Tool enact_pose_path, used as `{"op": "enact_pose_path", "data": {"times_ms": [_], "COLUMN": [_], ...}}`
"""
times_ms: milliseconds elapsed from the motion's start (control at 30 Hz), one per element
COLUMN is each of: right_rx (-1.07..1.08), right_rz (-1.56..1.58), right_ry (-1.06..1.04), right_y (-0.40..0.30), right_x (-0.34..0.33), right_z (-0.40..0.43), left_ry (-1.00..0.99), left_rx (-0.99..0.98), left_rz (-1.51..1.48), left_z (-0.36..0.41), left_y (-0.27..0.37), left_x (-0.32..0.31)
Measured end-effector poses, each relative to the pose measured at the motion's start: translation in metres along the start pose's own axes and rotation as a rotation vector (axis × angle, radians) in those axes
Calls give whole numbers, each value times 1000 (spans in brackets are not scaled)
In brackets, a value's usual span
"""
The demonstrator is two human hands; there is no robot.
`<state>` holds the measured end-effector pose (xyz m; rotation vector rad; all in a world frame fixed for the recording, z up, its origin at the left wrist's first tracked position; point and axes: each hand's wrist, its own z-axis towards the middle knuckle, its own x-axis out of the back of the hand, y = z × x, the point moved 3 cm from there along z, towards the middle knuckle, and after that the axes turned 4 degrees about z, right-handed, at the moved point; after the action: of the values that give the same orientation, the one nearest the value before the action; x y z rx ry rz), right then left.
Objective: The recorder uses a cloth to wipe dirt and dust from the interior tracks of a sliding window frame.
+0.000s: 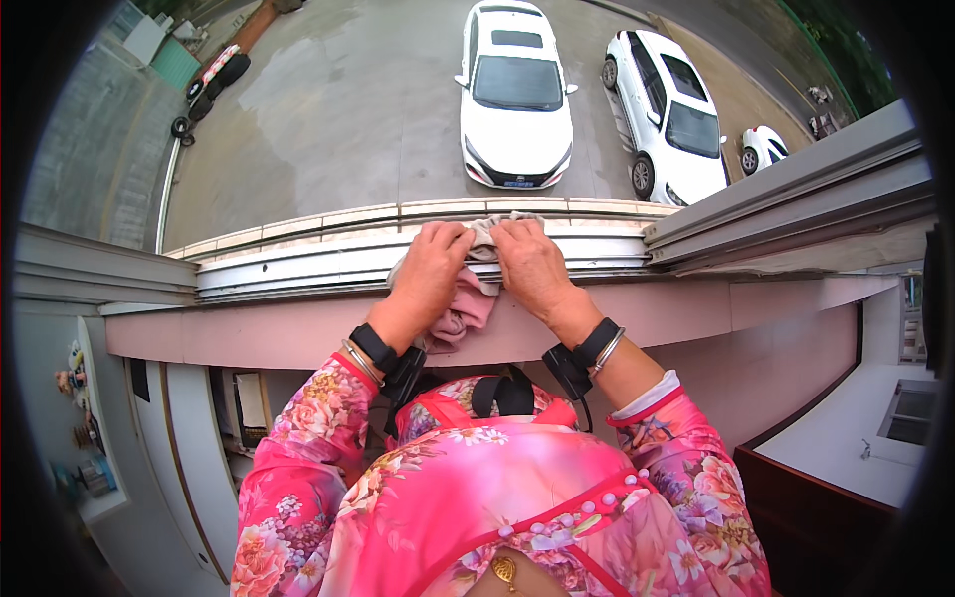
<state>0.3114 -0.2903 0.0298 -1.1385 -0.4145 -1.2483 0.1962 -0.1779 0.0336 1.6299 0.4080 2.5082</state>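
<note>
Both hands rest close together on the metal track of a sliding window (313,263), gripping a crumpled cloth (471,302). The cloth is greyish beige on the track, and a pink part hangs over the inner sill (246,336). My left hand (436,261) presses on the cloth's left side, fingers bent over the track. On its right side, my right hand (530,261) holds it with curled fingers. The fingertips of both hands are partly hidden in the cloth's folds.
Window frame parts stand at left (112,265) and right (791,201). Beyond a tiled outer ledge (358,218), white cars (515,134) are parked far below. A shelf with small items (104,500) is at lower left, a dark wooden piece of furniture (813,515) at lower right.
</note>
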Motion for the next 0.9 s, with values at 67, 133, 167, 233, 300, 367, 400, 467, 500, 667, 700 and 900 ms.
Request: {"op": "enact_pose_path", "data": {"times_ms": [67,133,167,233,300,367,400,467,500,667,700,900], "right_rx": [45,68,65,65,77,159,181,150,114,5,-38,-112], "right_rz": [45,130,184,268,367,518,497,471,481,503,492,402], "right_ry": [-27,-42,-65,-132,-141,-80,-85,-162,-230,-243,-298,-102], "right_y": [-15,-30,-35,-44,-61,-91,-100,-95,-92,-81,-74,-29], "right_x": [-18,-36,-44,-54,-55,-48,-47,-57,-56,-41,-39,11], "right_z": [10,20,25,38,41,30,18,-7,-13,-31,-35,-80], "left_ry": [45,89,118,152,120,69,20,-18,-38,-123,-128,-166], "left_rx": [67,110,122,157,205,209,217,196,186,169,161,70], "left_rz": [16,59,80,22,-58,-67,-65,-65,-48,19,19,64], "left_z": [-20,-40,-49,-63,-79,-97,-107,-122,-129,-120,-117,-70], "left_y": [-16,-35,-44,-53,-53,-47,-39,-26,-21,-13,-9,46], "left_x": [17,30,33,46,59,69,71,64,58,33,27,-17]}}
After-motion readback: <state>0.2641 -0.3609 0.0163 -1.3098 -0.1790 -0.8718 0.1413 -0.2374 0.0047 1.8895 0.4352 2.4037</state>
